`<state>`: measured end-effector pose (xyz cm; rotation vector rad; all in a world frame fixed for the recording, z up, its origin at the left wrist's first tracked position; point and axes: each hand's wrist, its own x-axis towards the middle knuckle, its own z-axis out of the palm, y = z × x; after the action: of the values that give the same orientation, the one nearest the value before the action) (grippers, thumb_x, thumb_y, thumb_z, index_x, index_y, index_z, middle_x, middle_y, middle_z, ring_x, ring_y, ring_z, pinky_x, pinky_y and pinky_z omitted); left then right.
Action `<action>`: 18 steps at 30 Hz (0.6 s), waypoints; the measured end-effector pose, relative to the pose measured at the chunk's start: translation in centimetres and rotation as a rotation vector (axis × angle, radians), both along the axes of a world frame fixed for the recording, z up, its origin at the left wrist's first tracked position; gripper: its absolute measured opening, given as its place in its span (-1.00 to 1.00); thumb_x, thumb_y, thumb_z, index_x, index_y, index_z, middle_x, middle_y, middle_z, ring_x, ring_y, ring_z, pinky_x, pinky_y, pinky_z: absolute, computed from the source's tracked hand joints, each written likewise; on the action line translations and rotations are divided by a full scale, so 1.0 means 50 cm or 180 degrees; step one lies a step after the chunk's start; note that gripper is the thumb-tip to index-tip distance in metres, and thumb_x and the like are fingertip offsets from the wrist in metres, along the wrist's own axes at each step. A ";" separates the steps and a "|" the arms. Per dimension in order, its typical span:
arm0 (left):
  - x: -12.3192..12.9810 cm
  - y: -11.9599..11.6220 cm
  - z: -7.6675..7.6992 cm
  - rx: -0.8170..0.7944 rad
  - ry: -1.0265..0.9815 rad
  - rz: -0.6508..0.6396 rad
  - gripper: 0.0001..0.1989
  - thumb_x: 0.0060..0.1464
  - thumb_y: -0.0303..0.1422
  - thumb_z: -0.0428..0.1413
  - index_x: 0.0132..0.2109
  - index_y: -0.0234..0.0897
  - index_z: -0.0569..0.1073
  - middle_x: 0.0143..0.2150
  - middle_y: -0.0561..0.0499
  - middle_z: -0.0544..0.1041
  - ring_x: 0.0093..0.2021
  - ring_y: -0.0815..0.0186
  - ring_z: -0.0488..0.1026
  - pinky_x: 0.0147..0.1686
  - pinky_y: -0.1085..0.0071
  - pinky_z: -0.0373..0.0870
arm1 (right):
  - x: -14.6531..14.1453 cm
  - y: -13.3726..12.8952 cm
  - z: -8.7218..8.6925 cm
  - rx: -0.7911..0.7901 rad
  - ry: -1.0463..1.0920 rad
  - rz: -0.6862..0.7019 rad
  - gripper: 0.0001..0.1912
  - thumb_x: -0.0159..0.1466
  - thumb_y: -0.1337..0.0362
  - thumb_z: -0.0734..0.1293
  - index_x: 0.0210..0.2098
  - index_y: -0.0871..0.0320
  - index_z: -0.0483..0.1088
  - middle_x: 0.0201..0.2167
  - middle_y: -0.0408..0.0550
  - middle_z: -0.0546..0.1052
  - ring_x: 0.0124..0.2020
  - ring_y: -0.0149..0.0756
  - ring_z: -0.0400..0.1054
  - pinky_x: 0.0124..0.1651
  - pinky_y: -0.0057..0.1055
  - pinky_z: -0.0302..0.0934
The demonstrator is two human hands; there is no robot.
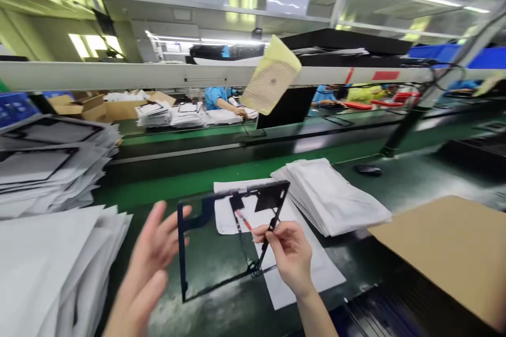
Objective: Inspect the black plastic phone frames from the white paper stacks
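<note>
A thin black rectangular frame (pixel 182 258) is held up over the dark bench, tilted, with its middle open. Pinching its right side bar is my right hand (pixel 290 255). A slim red-tipped stick (pixel 243 219), perhaps a pen, shows by those fingertips; whether I hold it too I cannot tell. My left hand (pixel 152 258) is beside the frame's left edge, fingers spread, some of them behind the bar. Beneath the frame lie white sheets (pixel 312 268), and behind it rests a stack of white paper-like sleeves (pixel 332 197).
Tall piles of white sleeves (pixel 47 263) stand at the left, some with black frames (pixel 51 131) on top. A brown cardboard sheet (pixel 443 247) lies at the right. A yellow note (pixel 272 76) hangs from the crossbar (pixel 118 75). Co-workers in blue sleeves (pixel 216 98) sit beyond.
</note>
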<state>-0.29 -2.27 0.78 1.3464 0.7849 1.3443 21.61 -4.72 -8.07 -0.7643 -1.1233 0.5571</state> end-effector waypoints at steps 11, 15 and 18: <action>0.041 -0.017 -0.015 0.1783 0.0272 0.0747 -0.66 0.17 -0.21 -0.05 -0.08 -0.21 0.56 -0.47 0.00 0.48 -0.52 0.35 0.39 -0.62 0.47 0.24 | -0.044 0.022 -0.036 0.0056 -0.0781 -0.0723 -0.78 0.33 0.44 0.26 -0.10 0.04 0.18 -0.28 -0.05 0.65 -0.24 -0.18 0.58 -0.22 -0.31 0.53; 0.034 -0.027 -0.030 0.2247 0.0435 0.0968 -0.64 0.21 -0.27 -0.07 0.00 -0.25 0.52 -0.47 -0.02 0.48 -0.47 0.30 0.44 -0.58 0.43 0.29 | -0.059 0.028 -0.030 0.0091 -0.0821 -0.0739 -0.78 0.32 0.45 0.26 -0.15 0.03 0.18 -0.29 -0.05 0.65 -0.28 -0.18 0.59 -0.21 -0.28 0.53; 0.034 -0.029 -0.024 0.2448 0.0536 0.1045 -0.63 0.22 -0.27 -0.08 0.00 -0.32 0.51 -0.47 -0.01 0.48 -0.46 0.32 0.46 -0.56 0.44 0.32 | -0.063 0.028 -0.025 0.0080 -0.0846 -0.0765 -0.80 0.31 0.45 0.26 -0.17 0.04 0.19 -0.29 -0.04 0.65 -0.31 -0.16 0.59 -0.27 -0.26 0.53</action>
<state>1.38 -3.75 -0.42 2.0067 0.6344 1.9241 18.47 -3.33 -9.29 -0.9557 -1.2573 0.2429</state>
